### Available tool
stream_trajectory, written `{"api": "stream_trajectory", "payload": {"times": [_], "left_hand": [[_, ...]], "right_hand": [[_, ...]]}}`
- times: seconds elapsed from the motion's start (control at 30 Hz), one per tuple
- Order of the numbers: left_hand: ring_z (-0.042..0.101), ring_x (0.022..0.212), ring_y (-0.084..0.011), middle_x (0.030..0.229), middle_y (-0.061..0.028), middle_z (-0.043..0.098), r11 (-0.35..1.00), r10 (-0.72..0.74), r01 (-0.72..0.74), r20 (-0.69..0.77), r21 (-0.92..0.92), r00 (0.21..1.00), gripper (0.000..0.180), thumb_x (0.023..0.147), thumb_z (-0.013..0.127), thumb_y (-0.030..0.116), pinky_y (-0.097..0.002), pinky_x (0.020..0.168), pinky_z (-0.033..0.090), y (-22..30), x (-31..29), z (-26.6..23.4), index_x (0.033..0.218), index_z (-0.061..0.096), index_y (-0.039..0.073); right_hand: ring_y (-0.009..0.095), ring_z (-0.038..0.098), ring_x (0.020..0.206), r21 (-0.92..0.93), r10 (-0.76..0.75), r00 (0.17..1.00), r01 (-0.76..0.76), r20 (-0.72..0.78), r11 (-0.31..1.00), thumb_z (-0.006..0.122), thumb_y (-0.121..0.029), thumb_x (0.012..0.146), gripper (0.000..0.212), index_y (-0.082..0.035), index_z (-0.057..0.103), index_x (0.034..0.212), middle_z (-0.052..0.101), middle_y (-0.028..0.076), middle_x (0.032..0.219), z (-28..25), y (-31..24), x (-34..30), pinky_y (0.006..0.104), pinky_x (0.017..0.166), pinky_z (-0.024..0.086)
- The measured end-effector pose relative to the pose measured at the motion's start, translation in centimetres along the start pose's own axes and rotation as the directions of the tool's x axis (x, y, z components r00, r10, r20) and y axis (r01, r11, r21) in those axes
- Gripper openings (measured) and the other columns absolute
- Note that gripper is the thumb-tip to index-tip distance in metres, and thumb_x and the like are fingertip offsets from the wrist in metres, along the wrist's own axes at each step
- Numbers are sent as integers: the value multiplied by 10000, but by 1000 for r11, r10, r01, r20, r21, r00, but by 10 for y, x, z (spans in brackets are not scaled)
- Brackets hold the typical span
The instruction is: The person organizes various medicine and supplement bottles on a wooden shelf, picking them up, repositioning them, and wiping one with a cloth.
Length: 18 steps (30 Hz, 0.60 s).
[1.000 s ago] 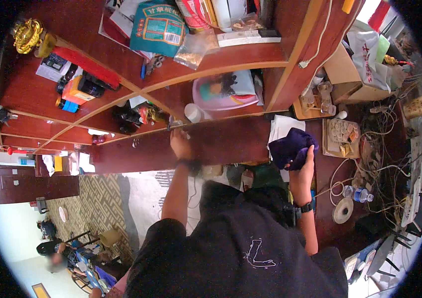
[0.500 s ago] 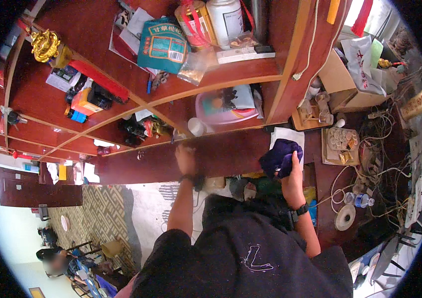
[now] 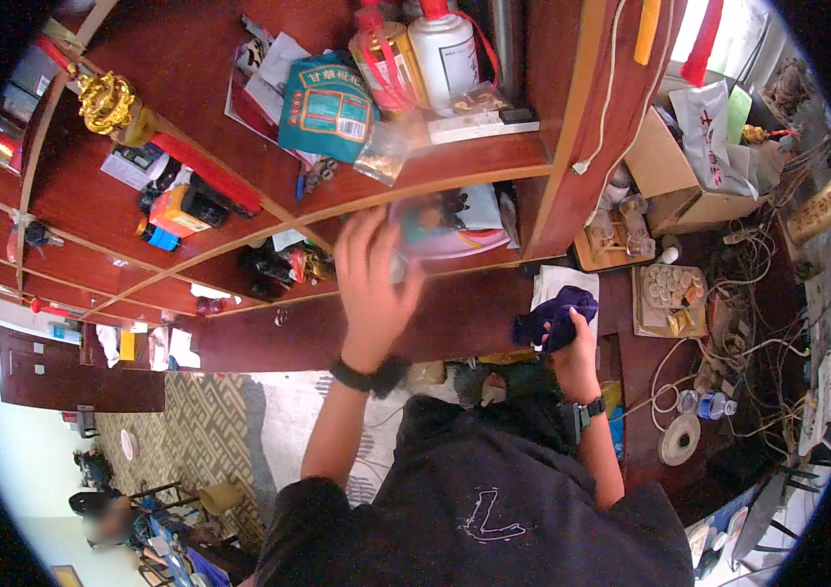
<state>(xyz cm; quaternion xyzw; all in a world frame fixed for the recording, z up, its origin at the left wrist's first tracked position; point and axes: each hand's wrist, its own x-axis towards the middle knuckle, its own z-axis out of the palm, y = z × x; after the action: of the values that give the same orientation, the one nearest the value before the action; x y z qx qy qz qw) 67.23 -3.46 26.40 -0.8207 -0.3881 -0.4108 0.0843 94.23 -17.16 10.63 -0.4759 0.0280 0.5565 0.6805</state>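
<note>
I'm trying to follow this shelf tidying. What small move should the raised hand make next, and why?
Probably close the left hand on the pink-rimmed plate in the shelf compartment: its spread fingers are already at the plate's edge, though blurred. The right hand holds a dark blue cloth just below, seemingly ready to wipe.

Left hand (image 3: 369,284) is raised with fingers spread; right hand (image 3: 572,347) is closed, arm bent.

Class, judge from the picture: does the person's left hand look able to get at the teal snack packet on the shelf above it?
Probably yes. The left hand is raised and empty at the shelf edge, and the teal packet lies just above it at the open front; nothing blocks the way.
</note>
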Motion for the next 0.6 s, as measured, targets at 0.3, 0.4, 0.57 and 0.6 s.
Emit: {"api": "stream_trajectory", "payload": {"times": [0.3, 0.4, 0.57, 0.6], "left_hand": [[380, 1488, -380, 1596, -182, 428, 989, 89, -125, 376, 73, 922, 799, 962, 681, 445, -540, 1201, 327, -44, 104, 39, 1583, 361, 57], [453, 1418, -381, 1563, -189, 464, 979, 35, -116, 427, 167, 904, 804, 946, 697, 478, -512, 1144, 384, -37, 106, 35, 1561, 405, 50], [487, 1355, -385, 1435, -187, 518, 979, -3, -96, 483, 180, 875, 807, 912, 740, 469, -490, 1123, 409, -36, 108, 26, 1537, 444, 53], [499, 1300, -377, 1411, -163, 535, 978, 116, -173, 390, 115, 914, 729, 885, 767, 426, -506, 1053, 442, -44, 106, 29, 1439, 527, 18]], "right_hand": [[225, 668, 847, 51, 15, 995, -20, 101, 998, 662, -232, 992, 238, -69, 593, 1152, 670, 85, 969, -9, 4, -1, 353, 711, 565], [214, 680, 843, 16, -19, 998, 18, 64, 1000, 644, -258, 1003, 247, -56, 606, 1141, 687, 96, 961, -15, 7, -10, 348, 715, 564], [218, 686, 829, 1, -44, 999, 44, 31, 999, 654, -255, 989, 222, -51, 631, 1073, 692, 95, 909, -24, 17, -3, 354, 709, 565], [223, 685, 830, 21, -38, 999, 38, 29, 999, 664, -242, 981, 211, -51, 628, 1063, 690, 94, 916, -17, 12, -8, 358, 709, 565]]}}
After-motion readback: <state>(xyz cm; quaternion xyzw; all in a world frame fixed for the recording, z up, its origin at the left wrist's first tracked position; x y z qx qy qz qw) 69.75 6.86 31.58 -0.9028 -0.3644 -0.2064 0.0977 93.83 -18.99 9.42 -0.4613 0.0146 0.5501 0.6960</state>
